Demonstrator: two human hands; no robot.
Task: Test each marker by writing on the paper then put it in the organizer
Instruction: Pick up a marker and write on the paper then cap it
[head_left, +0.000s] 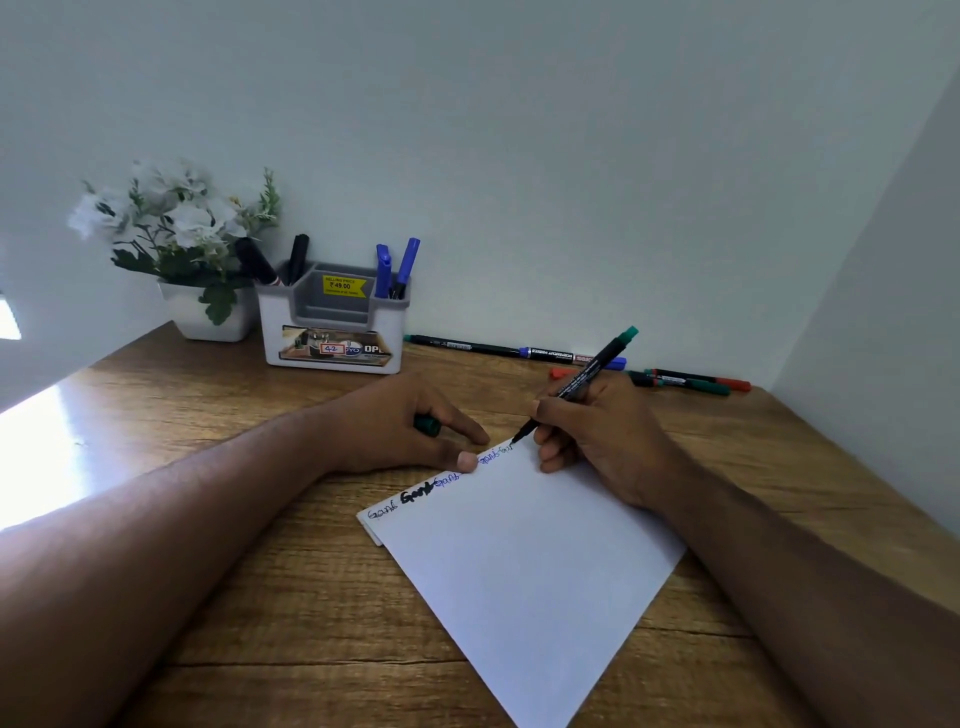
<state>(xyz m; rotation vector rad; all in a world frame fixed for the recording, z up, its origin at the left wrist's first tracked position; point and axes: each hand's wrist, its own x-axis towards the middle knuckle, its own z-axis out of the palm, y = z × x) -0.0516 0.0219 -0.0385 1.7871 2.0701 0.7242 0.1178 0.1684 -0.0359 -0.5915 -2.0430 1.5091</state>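
My right hand (597, 431) grips a black marker with a green end (602, 361), its tip touching the top edge of the white paper (530, 561). Black, blue and green scribbles run along that edge. My left hand (405, 426) curls round the green cap (427, 426), and its thumb presses on the paper's edge. The white and grey organizer (335, 332) stands at the back by the wall, with two black markers (275, 262) in its left slot and two blue markers (397, 267) in its right slot.
Several loose markers (519, 351) lie along the wall at the back right, some green and red (696, 382). A white pot of white flowers (197, 249) stands left of the organizer. The wooden desk (291, 597) meets a wall at the back and another on the right.
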